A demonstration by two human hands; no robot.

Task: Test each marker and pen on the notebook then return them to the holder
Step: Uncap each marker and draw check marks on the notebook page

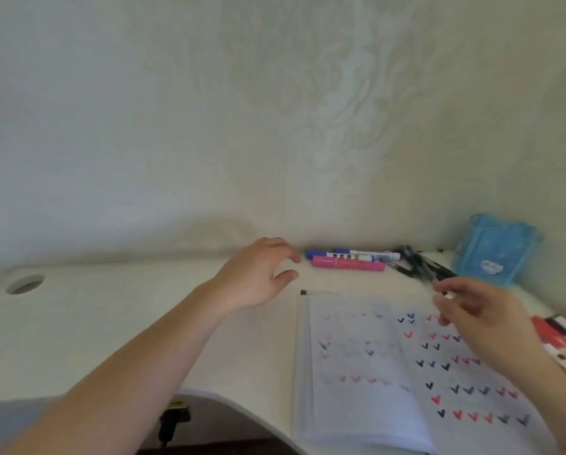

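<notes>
An open notebook (373, 362) lies on the white desk (137, 323), its right page covered with red, blue and black tick marks. By the wall lie a pink marker (347, 265), two blue-capped white markers (367, 256) and several black pens (416, 264). The translucent blue holder (497, 249) stands at the back right. My left hand (258, 274) hovers with loosely spread fingers just left of the markers, holding nothing. My right hand (472, 310) is over the notebook's upper right and pinches a blurred dark pen (439, 277).
A round cable hole (23, 284) is in the desk at the far left. A red and white pack (564, 339) lies at the right edge. The patterned wall stands right behind the desk. A black cable plug (173, 418) hangs below the desk's curved front edge.
</notes>
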